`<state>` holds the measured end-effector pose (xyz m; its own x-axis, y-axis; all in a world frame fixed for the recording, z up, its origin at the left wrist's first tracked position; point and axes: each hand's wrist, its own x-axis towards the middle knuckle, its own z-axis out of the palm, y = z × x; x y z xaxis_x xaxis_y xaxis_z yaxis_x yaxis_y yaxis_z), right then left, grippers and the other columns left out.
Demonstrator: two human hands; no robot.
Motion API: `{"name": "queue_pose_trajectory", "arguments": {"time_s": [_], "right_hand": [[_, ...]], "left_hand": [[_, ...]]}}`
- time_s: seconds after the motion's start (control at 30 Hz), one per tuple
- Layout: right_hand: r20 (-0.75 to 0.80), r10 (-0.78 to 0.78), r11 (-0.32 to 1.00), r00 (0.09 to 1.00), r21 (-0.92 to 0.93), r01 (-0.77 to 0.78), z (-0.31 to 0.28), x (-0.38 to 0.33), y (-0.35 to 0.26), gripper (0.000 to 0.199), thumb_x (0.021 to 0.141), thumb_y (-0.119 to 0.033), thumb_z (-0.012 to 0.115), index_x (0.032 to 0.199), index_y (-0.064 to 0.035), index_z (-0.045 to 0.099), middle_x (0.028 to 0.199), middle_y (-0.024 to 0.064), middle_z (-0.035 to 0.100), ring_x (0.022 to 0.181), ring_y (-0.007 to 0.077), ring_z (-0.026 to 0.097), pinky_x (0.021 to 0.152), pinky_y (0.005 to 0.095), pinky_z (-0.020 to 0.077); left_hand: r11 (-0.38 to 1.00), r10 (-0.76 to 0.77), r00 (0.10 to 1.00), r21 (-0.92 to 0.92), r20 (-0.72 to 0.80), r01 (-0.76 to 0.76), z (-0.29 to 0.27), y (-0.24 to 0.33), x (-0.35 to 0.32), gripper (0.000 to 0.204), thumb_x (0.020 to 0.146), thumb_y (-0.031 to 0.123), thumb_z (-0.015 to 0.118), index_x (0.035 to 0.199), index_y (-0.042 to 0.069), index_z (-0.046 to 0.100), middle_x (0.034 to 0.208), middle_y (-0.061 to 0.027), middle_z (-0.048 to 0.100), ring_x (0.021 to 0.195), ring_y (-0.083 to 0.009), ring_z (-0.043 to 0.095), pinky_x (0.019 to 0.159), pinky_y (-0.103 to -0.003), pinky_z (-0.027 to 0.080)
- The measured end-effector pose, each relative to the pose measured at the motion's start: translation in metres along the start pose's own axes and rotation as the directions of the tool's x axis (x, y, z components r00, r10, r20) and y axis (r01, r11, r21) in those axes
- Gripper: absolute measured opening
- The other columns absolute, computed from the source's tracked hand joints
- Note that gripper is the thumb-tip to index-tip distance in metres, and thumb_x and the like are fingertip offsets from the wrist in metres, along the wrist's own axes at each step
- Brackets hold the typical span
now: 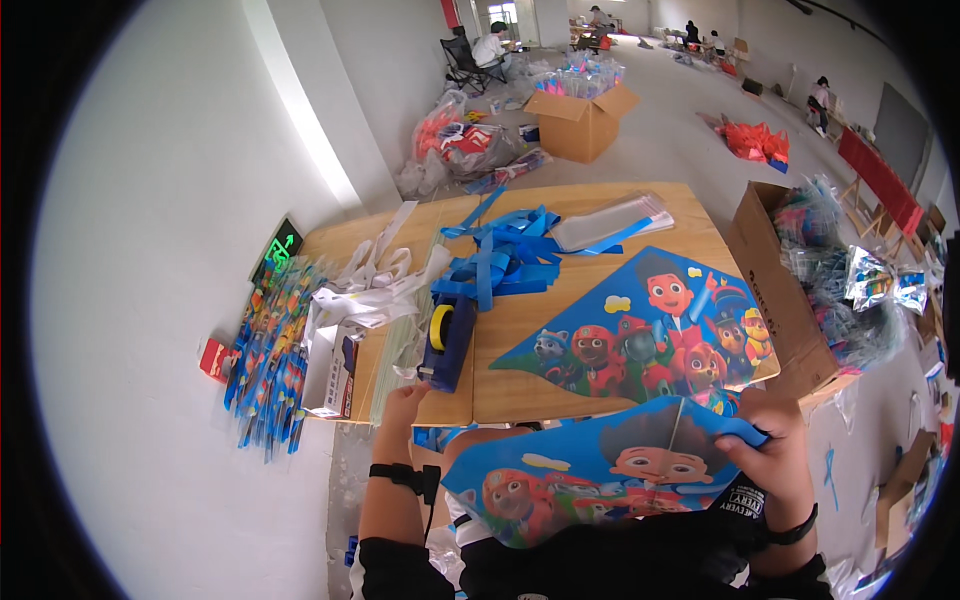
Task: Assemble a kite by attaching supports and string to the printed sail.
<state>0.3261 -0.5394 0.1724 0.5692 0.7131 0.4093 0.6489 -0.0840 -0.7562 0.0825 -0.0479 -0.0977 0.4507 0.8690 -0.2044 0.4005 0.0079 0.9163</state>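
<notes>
1. Slim, colorful packets [268, 345] in clear wrapping are massed at the left end of a wooden surface [508, 322], beside a white box [322, 375] and tangled white ribbons [375, 300].
2. The worker's left hand [403, 400] meets the near end of a dark blue tape dispenser [457, 350] carrying a yellow roll [439, 326]; whether its fingers pinch any tape cannot be told.
3. Blue ribbons [500, 255] lie heaped behind the dispenser.
4. A cartoon-printed blue sheet [600, 472], creased, spans the worker's lap at the surface's near edge.
5. A matching diamond-shaped sheet [640, 325] lies flat beyond it, near clear plastic sleeves [612, 222].
6. The right hand [775, 450] pinches the lap sheet's right end between thumb and fingers.
7. At far right, a cardboard carton [780, 300] stands beside the surface.
</notes>
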Motion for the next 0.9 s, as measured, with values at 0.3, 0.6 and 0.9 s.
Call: {"name": "queue_pose_trajectory", "arguments": {"time_s": [0.3,0.6,0.9], "right_hand": [[0.092,-0.098,0.994,0.991,-0.041,0.102,-0.004,0.006,-0.019,0.015,0.074,-0.006,0.085,0.081,-0.0015,0.072,0.073,0.0093,0.066,0.064,0.0270,0.061,0.058,0.0355,0.0449],[0.132,-0.140,0.987,0.981,-0.063,0.149,0.017,0.019,-0.028,0.018,0.082,-0.013,0.083,0.089,-0.0021,0.070,0.078,0.0116,0.066,0.067,0.0299,0.064,0.059,0.0358,0.0485],[0.164,-0.163,0.985,0.973,-0.022,0.169,0.004,0.007,-0.049,0.019,0.080,-0.009,0.084,0.089,-0.0005,0.070,0.080,0.0124,0.067,0.073,0.0292,0.066,0.064,0.0354,0.0495]], "left_hand": [[0.578,0.363,0.930,0.798,-0.063,-0.172,0.002,0.000,-0.015,0.026,0.088,0.034,0.077,0.093,0.009,0.078,0.102,-0.0063,0.065,0.101,-0.0219,0.059,0.087,-0.036,0.047],[0.488,0.873,0.437,-0.351,0.218,-0.799,0.056,0.265,-0.196,0.047,0.086,0.016,0.078,0.130,0.004,0.066,0.140,-0.0158,0.054,0.127,-0.0267,0.053,0.101,-0.038,0.045],[0.585,0.804,0.485,-0.603,0.343,-0.543,0.123,0.280,-0.237,0.041,0.086,-0.003,0.075,0.125,0.004,0.068,0.139,-0.0128,0.054,0.123,-0.0217,0.057,0.097,-0.035,0.048]]}}
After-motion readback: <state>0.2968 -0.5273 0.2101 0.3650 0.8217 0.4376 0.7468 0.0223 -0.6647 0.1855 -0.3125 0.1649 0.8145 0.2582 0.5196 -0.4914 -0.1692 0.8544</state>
